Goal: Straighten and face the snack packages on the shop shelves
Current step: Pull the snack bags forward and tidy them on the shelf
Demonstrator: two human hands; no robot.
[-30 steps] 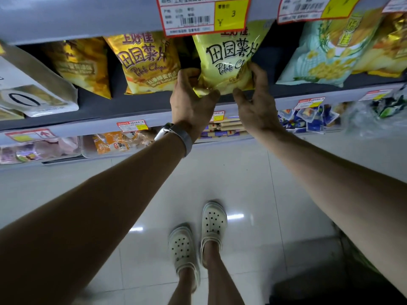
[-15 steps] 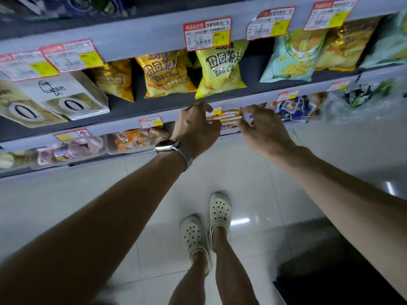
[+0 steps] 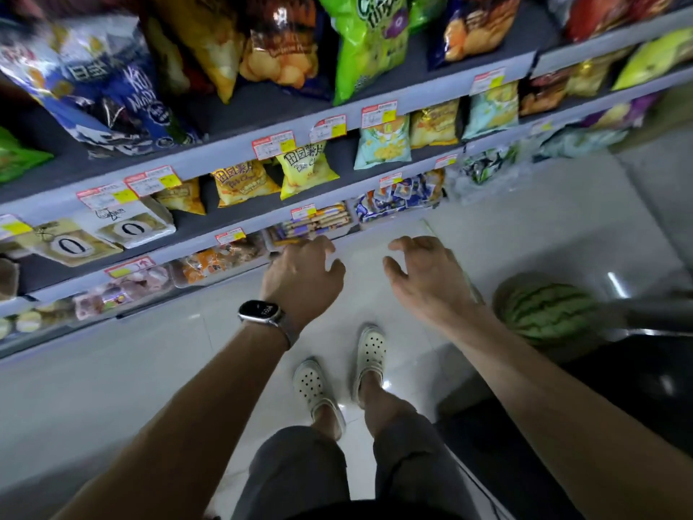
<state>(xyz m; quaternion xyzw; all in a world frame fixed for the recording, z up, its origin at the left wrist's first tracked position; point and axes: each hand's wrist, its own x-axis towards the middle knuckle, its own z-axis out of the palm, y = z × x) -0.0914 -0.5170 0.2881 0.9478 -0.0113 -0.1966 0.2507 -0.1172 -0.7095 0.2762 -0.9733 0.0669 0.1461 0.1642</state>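
Observation:
A yellow chip bag [image 3: 305, 170] stands upright on the middle grey shelf [image 3: 240, 215], beside an orange-yellow chip bag [image 3: 240, 183]. My left hand [image 3: 303, 275], with a watch on the wrist, hovers in front of the lower shelves, fingers spread and holding nothing. My right hand [image 3: 423, 273] is level with it to the right, also open and empty, above the floor. Both hands are clear of the shelves. Below them a purple-and-cream snack pack [image 3: 318, 223] lies on the lower shelf.
Big bags fill the top shelf, among them a green bag [image 3: 369, 39] and a blue bag [image 3: 112, 95]. Pale blue bags [image 3: 382, 144] stand further right. A watermelon [image 3: 543, 309] rests at the right on a dark stand. My feet in white clogs [image 3: 345, 373] stand on the pale tiled floor.
Both hands let go of the yellow chip bag, dropped past the lower shelf and pulled back, open. The view drew away and tilted up, bringing the top shelf into sight.

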